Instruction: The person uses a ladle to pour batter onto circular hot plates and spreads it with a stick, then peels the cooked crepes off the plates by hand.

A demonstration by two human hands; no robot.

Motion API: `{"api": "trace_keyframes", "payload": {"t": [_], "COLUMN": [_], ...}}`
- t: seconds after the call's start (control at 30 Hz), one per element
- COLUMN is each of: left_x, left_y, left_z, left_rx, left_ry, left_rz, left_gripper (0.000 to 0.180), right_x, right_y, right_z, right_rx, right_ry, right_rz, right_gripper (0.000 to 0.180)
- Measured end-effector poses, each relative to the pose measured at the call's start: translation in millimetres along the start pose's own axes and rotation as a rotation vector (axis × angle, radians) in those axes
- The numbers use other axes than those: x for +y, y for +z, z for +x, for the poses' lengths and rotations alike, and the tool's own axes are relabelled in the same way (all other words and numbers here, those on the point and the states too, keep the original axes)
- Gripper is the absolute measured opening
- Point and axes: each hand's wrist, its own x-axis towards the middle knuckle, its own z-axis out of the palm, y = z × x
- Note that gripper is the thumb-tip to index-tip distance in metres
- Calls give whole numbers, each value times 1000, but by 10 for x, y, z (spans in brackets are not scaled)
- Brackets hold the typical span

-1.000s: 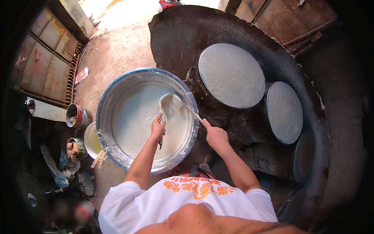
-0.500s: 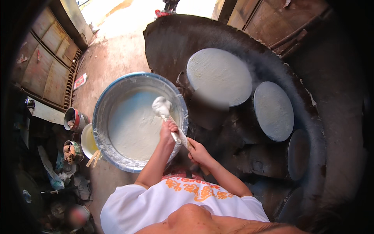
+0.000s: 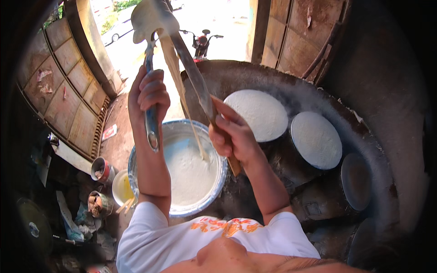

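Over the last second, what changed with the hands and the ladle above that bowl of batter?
Both hands rose from the batter basin. The left hand lifted the ladle high, and batter now streams off it into the basin; the right hand brought its long wooden-handled spatula up against the ladle. The basin and the round batter-covered griddles stayed put.

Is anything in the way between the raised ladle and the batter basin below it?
Nothing visible. The ladle, held high by the left hand, pours a batter stream straight down into the basin. The right hand holds a flat spatula beside the stream.
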Motion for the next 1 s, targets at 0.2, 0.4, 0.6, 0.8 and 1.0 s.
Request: {"api": "trace_keyframes", "payload": {"t": [0.2,0.4,0.6,0.8,1.0], "left_x": [37,98,145,210,-824], "left_y": [-1129,-1291,-1105,-1065,-1674], "left_z": [-1370,-2125,-2071,-1768,-1104], "left_rx": [461,838,835,761,825], "left_ry": [-71,-31,-99,-397,-604], "left_rz": [-288,-292,93,-468,-604], "left_gripper": [31,18,21,34,38], "right_x": [1461,1640,1625,1507,1400], "right_y": [-805,-748,-805,-452,-517], "right_z": [-798,-1121,-1171,-1507,-2220], "right_rx": [225,362,316,458,718], "right_ry": [237,448,342,309,45], "right_rz": [57,-85,47,-3,-71], "right_gripper": [50,44,43,40,38]}}
